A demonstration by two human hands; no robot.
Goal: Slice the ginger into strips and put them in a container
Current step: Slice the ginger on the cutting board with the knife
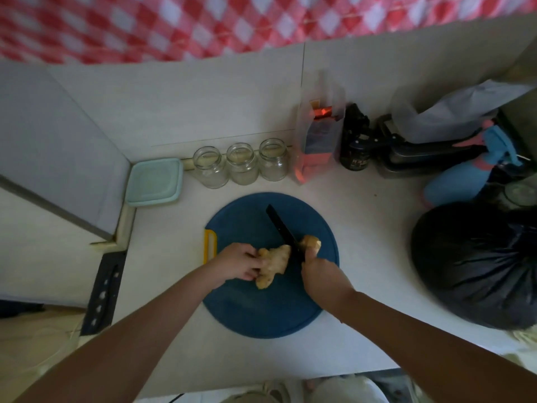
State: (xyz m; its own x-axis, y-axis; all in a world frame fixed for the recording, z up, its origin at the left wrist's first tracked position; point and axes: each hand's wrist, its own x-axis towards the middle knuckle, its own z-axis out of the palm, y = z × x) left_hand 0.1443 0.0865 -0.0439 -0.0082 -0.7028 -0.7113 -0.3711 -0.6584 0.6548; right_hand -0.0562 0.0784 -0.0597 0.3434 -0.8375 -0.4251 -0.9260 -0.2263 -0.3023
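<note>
Dim, flat, bluish light; shadows soft and faint. Wide-angle bending strong at edges. Checkered cloth (pixel 203 21) along top smeared, whole frame slightly soft.

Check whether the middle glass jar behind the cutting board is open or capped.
Open: the middle glass jar stands upright with a bare round mouth, no lid on it.

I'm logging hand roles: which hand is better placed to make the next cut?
Right. The right hand holds the knife, its blade down across the ginger; the left hand grips the ginger's larger part, steadying it on the cutting board.
</note>
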